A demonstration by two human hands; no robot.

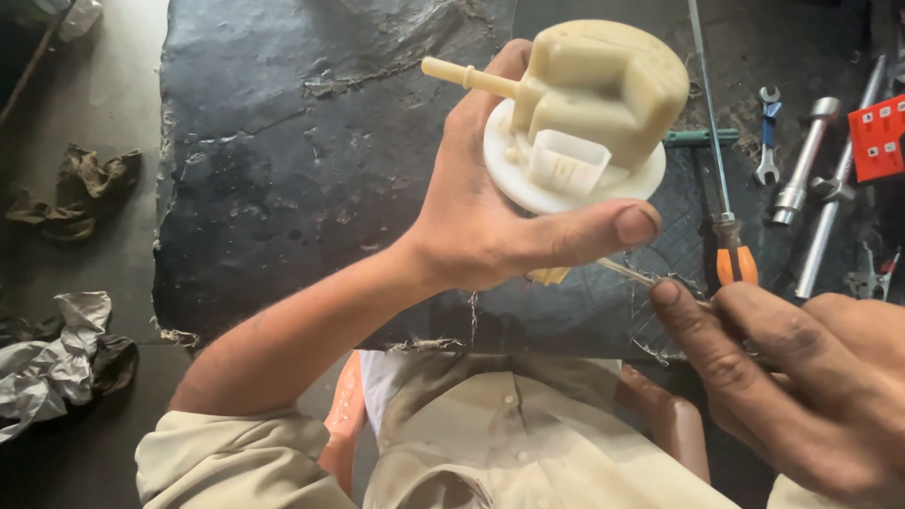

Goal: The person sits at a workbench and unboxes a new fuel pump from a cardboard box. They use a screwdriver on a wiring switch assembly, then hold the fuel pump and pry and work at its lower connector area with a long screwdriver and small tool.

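Gripping a cream plastic pump module (pixel 589 113) from below, the left hand (pixel 490 217) holds it up over a black mat (pixel 302 160), thumb across its front beneath the white flange. The right hand (pixel 801 386) pinches a thin metal rod (pixel 630 273), whose tip reaches under the module. A screwdriver (pixel 726 188), spanner (pixel 768 141) and sockets (pixel 801 160) lie on the mat's right side.

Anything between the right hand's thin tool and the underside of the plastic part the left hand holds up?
Only the left hand's own thumb, lying across under the cream plastic part. The thin tool in the right hand runs just beneath that thumb; its tip is hidden there.
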